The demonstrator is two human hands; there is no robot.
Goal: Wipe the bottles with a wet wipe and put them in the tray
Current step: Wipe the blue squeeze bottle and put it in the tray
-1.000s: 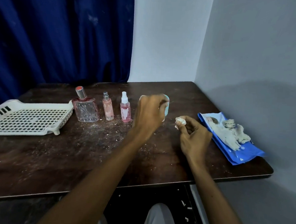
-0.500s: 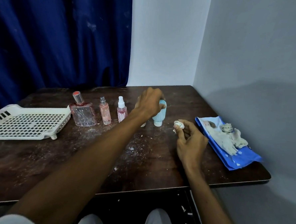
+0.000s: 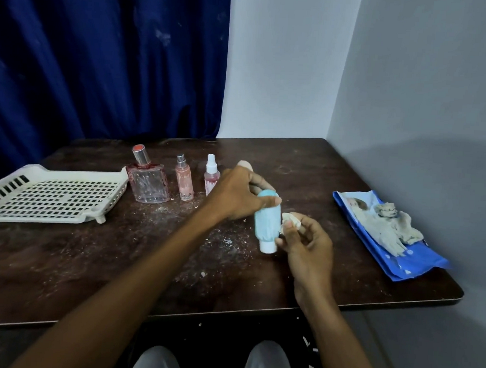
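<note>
A light-blue bottle (image 3: 266,222) with a white cap is held cap-down and nearly upright by the left hand (image 3: 235,194). A crumpled white wet wipe (image 3: 291,219), pinched in the right hand (image 3: 303,241), is laid against its side. A square glass bottle (image 3: 148,182), a slim pink bottle (image 3: 184,181) and a small pink spray bottle (image 3: 210,176) are stood upright in a row, the first just beside the white perforated tray (image 3: 50,197) at the left.
</note>
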